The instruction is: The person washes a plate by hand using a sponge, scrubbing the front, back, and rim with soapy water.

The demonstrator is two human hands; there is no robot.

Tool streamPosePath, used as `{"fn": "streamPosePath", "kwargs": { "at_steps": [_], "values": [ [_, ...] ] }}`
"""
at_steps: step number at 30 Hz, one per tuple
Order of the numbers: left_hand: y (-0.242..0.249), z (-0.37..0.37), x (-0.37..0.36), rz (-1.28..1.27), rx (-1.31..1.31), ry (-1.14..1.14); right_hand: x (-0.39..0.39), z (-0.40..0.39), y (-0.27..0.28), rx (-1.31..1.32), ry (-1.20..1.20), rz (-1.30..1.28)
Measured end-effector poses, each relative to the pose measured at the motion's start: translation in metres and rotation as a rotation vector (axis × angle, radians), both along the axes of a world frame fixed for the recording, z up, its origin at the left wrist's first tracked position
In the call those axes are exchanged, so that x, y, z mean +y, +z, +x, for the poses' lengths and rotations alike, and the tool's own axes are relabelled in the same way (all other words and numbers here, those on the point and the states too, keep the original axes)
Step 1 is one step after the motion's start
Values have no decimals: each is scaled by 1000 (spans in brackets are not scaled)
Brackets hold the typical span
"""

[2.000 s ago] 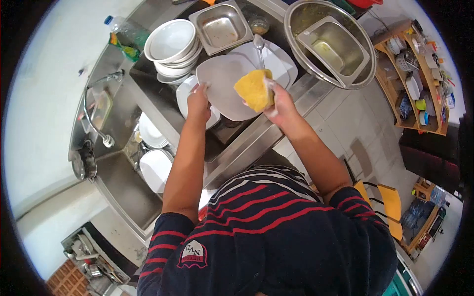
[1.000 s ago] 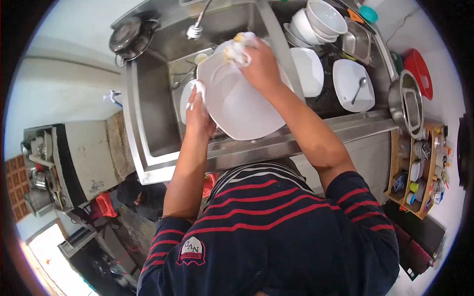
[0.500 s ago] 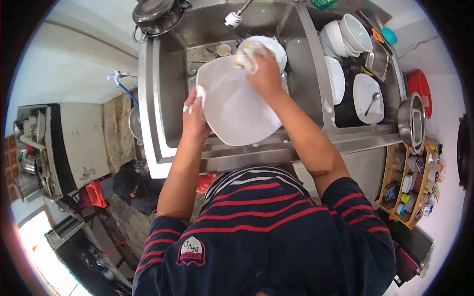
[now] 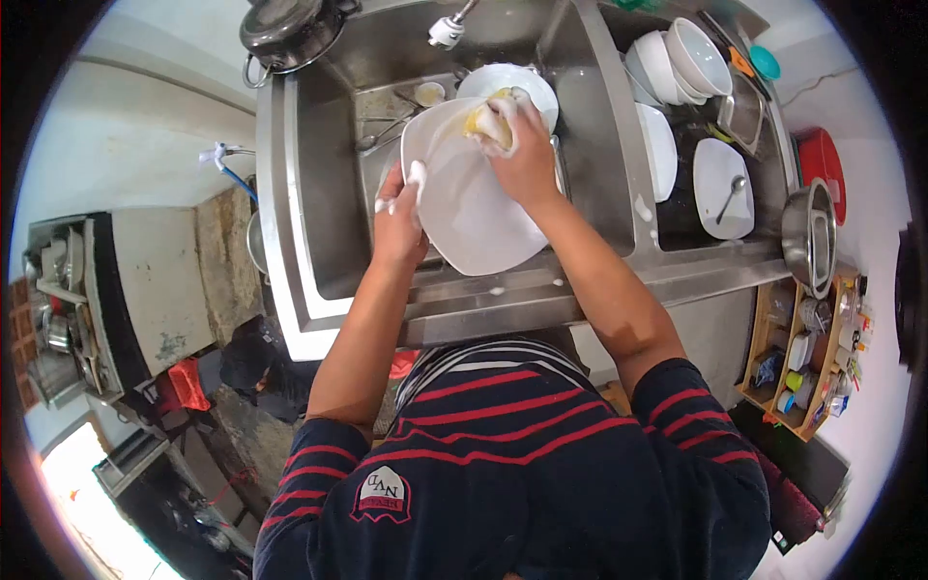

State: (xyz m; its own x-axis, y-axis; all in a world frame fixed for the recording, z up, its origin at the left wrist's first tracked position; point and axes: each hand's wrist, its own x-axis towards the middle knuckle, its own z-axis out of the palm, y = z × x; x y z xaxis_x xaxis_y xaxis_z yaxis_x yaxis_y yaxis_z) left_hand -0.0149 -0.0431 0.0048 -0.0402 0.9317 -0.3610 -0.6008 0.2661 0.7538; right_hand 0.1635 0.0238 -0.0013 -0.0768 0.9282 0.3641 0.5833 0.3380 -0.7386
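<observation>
A large white square plate is held tilted over the left basin of the steel sink. My left hand, with foam on its fingers, grips the plate's left edge. Closed around a soapy yellow sponge, my right hand presses it to the upper right part of the plate. Behind it in the basin lies a round white plate, partly covered by my right hand and the square plate. A small cup and some spoons rest on the basin floor.
A white faucet head hangs above the basin. The right basin holds stacked white bowls and a square plate with a spoon. A dark pot stands at the upper left corner. Metal bowls sit at the right edge.
The square plate has shifted slightly right and tilted more steeply. My right hand has moved the sponge a little right and down across it, and more of the sponge's yellow shows.
</observation>
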Motion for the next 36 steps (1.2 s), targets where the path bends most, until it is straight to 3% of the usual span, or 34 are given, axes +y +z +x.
{"fn": "streamPosePath", "kwargs": {
  "at_steps": [2,4,6,8,12,15,16,18,21,23,24,26,28,30,32,34,36],
  "values": [
    [-1,9,-5,-45,-1,8,-8,-9,-14,-44,-79,74],
    [2,13,-7,-70,0,27,-33,-23,-4,-97,-1,20],
    [9,7,-8,-97,-74,79,-56,-23,14,-163,102,64],
    [2,-6,-10,-44,-97,109,-73,-8,29,-124,489,59],
    [-10,-19,-24,-284,-87,66,-81,27,22,-382,526,46],
    [19,0,-34,-353,-71,49,-58,18,19,-181,102,32],
    [14,1,-34,-312,-84,61,-47,9,17,-192,114,74],
    [-11,4,-30,-294,36,45,-34,-12,11,-204,-90,199],
    [-8,-11,-22,-160,-37,16,-43,-47,24,-242,25,232],
    [-14,-19,-14,-143,-68,109,-58,-58,44,-108,409,145],
    [-15,-22,-7,-133,-89,189,-53,-59,47,-121,423,156],
    [-20,-28,-9,-75,-126,130,-42,-58,46,-211,475,216],
    [-14,-29,-16,-64,-42,57,-15,-54,46,-283,476,263],
    [-19,-31,-15,-38,-73,75,12,-49,50,-393,262,304],
    [2,-36,-14,15,-113,220,23,-37,71,-366,163,377],
    [-8,-47,-3,143,-157,301,15,-27,76,-363,197,334],
    [6,-58,-6,198,10,332,-17,-14,64,-508,270,187]
  ]
}}
